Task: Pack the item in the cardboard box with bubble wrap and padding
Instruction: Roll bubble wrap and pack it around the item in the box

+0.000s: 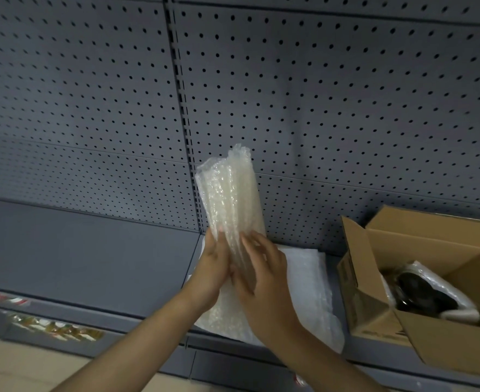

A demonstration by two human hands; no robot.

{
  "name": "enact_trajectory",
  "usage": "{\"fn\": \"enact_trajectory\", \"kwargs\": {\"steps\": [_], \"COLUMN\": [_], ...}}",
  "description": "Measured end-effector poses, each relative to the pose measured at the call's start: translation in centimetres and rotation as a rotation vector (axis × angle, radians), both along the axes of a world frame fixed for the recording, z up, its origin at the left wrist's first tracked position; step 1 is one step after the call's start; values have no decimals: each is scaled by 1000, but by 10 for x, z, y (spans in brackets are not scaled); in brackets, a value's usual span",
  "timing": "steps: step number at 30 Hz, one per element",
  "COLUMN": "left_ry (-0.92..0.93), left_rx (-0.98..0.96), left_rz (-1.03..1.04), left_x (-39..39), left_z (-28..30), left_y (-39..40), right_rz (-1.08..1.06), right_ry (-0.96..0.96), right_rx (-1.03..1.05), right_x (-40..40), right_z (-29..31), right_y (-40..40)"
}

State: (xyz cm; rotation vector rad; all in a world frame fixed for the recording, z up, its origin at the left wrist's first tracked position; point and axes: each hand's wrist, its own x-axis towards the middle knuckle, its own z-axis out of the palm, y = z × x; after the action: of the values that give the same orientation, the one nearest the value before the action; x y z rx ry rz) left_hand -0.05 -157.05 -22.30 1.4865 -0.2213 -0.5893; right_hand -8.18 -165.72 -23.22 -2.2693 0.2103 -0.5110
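Grey pegboard wall (332,89) above a grey metal shelf (86,250).
Slotted upright (180,89) between two perforated panels; coloured labels (57,329) along the shelf's front edge; tan floor (21,366) at lower left; dim, even light.
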Motion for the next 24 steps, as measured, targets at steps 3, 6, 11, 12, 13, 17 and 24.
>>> {"fn": "enact_trajectory", "kwargs": {"steps": [3,6,11,12,13,17,24], "left_ry": [46,29,140,159,175,173,62], "left_rx": [-61,-107,-218,-231,-244,-208,-279], "left_rz": [-74,-6,55,60,53,-84,-183], "left_x": [3,6,11,12,12,13,19], "left_z": [1,2,5,7,9,10,30], "left_y": [0,-1,-5,-5,-6,-7,-18], "right_rz": [57,164,-100,-110,-70,171,86], "right_ry": [50,57,38,123,210,412,231], "right_rx": [19,130,358,520,731,1062,898], "right_x": [1,2,3,4,4,3,0], "right_z": [0,0,2,5,8,14,16], "right_y": [-4,-16,-34,-38,-44,-66,-72]}}
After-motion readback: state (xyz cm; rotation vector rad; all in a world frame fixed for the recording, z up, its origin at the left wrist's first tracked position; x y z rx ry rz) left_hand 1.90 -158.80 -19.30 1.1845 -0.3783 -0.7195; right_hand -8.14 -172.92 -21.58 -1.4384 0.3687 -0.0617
